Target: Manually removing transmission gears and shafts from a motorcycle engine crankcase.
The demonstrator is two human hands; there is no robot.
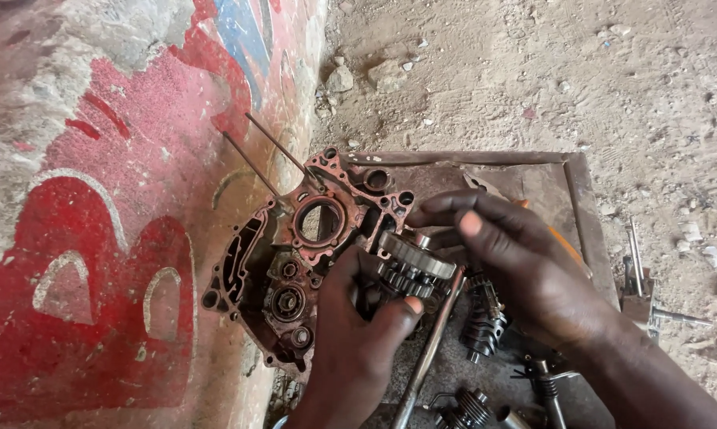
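So you've got a gear cluster (412, 266) in your hands, a stack of toothed steel gears on a shaft, sitting right in the middle of the view, just in front of the open engine case half (295, 254). Your left hand (357, 334) comes up from below with its fingers curled around the lower part of the stack, thumb pressed against the side near the bottom gear, so it's clearly gripping it. Your right hand (525, 266) reaches in from the right, fingers stretched out long and fairly flat over the top of the big gear, fingertips touching or just about touching it; can't tell if it's really pinching anything. The case half is grimy and reddish, leaning against the painted red wall (96, 238), with a big round bore near its top and two thin studs (275, 151) poking out up and to the left. Under your hands there's a rusty metal tray (581, 214) lying on the sandy ground (573, 71). In the tray, a long rod-like tool (430, 357) runs down from just beneath the gears, a grooved shift drum (486, 318) sits just beside your right wrist, and more small gears and shafts (486, 409) lie near the bottom edge. A few loose metal bits (645, 294) rest on the dirt to the right of the tray.
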